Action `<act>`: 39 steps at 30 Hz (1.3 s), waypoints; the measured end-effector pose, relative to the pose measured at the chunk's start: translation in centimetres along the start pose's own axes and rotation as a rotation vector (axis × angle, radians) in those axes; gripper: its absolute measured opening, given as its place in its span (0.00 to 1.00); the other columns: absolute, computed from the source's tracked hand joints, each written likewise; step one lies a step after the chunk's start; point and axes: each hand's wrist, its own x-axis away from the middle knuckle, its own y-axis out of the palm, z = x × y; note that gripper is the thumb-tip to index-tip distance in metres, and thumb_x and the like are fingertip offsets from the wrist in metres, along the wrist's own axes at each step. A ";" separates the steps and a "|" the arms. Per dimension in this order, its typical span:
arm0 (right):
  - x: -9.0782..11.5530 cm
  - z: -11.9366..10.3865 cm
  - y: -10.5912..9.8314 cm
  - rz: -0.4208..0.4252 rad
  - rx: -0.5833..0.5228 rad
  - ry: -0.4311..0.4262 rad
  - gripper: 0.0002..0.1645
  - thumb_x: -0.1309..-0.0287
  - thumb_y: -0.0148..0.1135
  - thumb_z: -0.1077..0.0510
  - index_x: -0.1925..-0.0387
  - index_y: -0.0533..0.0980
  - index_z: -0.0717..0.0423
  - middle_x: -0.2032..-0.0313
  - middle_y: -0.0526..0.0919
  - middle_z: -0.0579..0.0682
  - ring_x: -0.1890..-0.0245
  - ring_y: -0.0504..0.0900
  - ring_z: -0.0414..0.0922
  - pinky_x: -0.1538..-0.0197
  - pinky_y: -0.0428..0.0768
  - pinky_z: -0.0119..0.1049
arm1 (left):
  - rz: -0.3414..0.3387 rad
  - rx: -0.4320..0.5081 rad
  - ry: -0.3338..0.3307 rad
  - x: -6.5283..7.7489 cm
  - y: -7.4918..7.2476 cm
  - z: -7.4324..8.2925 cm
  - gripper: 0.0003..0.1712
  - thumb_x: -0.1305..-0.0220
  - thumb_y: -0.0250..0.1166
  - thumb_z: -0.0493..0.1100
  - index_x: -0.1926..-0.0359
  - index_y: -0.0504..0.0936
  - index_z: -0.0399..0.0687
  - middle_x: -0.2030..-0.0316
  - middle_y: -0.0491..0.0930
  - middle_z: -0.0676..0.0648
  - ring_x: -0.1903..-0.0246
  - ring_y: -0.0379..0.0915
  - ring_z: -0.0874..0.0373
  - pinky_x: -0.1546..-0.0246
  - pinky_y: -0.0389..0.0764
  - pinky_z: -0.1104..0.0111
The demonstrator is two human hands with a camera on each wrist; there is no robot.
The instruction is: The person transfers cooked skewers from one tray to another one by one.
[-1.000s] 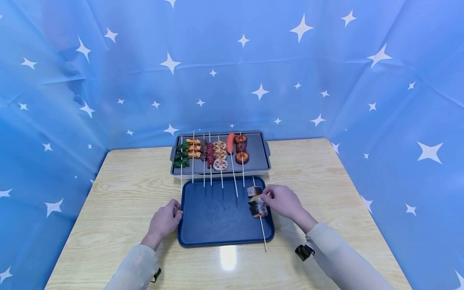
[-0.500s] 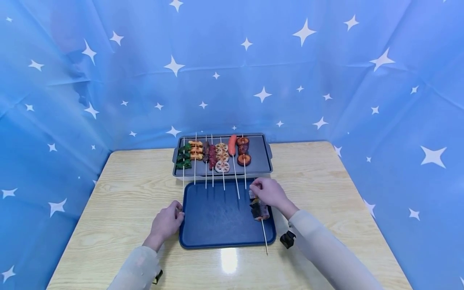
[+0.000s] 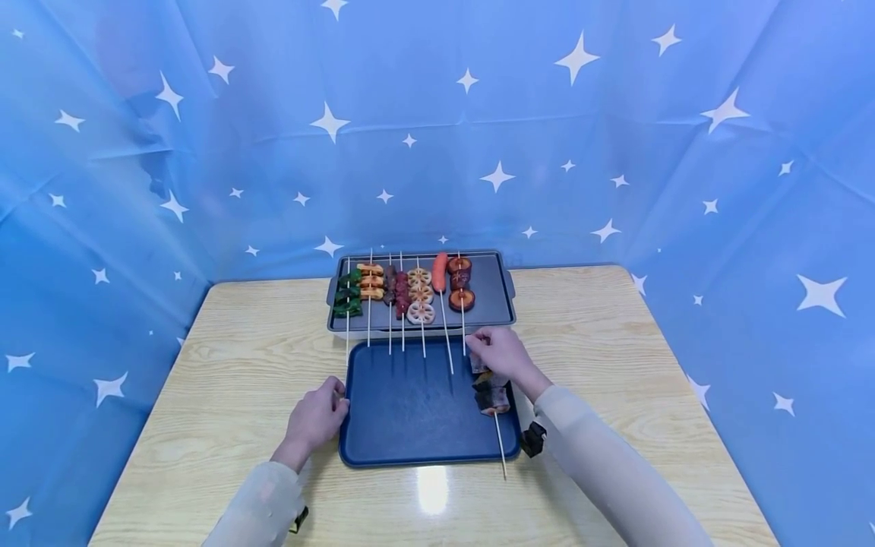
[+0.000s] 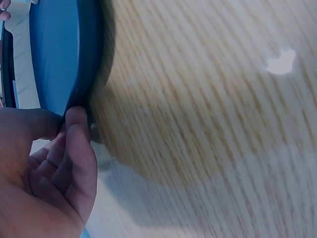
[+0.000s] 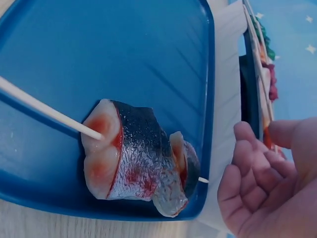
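Note:
My left hand (image 3: 317,414) pinches the left edge of a blue tray (image 3: 417,414) between thumb and fingers. On the tray's right side lies a fish skewer (image 5: 136,153), chunks with silvery dark skin on a pale stick whose lower end sticks out past the front rim. My right hand (image 3: 504,353) is over the tray's back right corner. Its fingertips are right by the stick end of a shiitake mushroom skewer (image 3: 462,301). In the right wrist view, thumb and forefinger stand slightly apart and the fish skewer lies outside the hand.
Behind the tray a dark griddle (image 3: 491,285) bears several skewers side by side, among them a sausage skewer (image 3: 439,272), a lotus root skewer (image 3: 421,313) and a green vegetable skewer (image 3: 349,308). Their sticks overhang the tray. All stands on a wooden table (image 3: 588,342).
My right hand has moved from the fish pieces up and left to the griddle's front edge, leaving the fish skewer on the tray. The left hand stays at the tray's edge.

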 end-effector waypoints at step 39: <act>0.8 0.5 -0.6 -0.070 -0.287 0.002 0.08 0.33 0.56 0.59 0.60 0.77 0.61 0.74 0.75 0.47 0.71 0.74 0.49 0.68 0.71 0.35 | -0.032 -0.018 -0.009 0.0 -0.2 0.3 0.11 0.34 0.59 0.43 0.53 0.74 0.45 0.75 0.78 0.52 0.80 0.70 0.61 0.78 0.67 0.68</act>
